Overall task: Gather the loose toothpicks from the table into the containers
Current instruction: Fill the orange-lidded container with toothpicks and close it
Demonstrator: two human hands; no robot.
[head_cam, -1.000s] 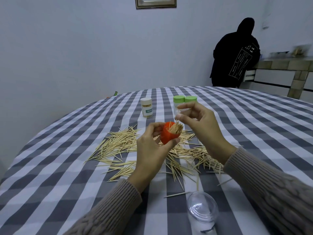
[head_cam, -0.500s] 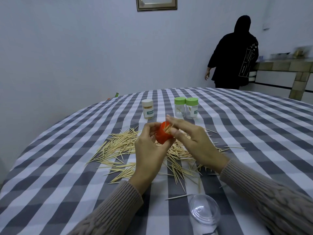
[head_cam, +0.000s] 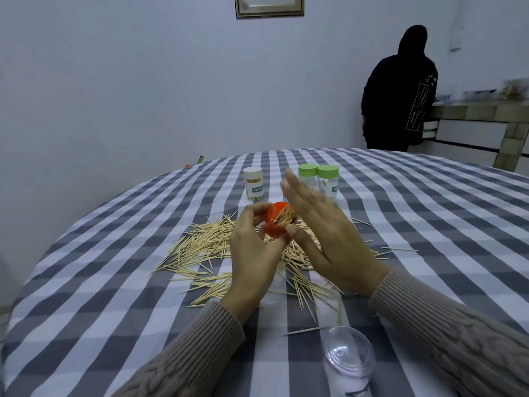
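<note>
My left hand (head_cam: 252,253) grips a small orange container (head_cam: 273,224) above the table, tilted so its mouth faces me, with a bundle of toothpicks (head_cam: 284,219) sticking out. My right hand (head_cam: 323,233) is just right of it, fingers straight and flat, palm toward the toothpick ends, thumb tip by the container's lower rim. Loose toothpicks (head_cam: 206,247) lie scattered on the checked tablecloth (head_cam: 114,282) beneath and around both hands.
A white-lidded toothpick jar (head_cam: 253,183) and two green-lidded jars (head_cam: 307,176) (head_cam: 329,180) stand behind the pile. A clear plastic lid (head_cam: 349,356) lies near the front edge. A person in black (head_cam: 398,93) stands by a counter at the back right.
My right hand has opened from pinching toothpicks at the container's mouth to a flat palm beside the toothpick ends. The container is tilted more toward me.
</note>
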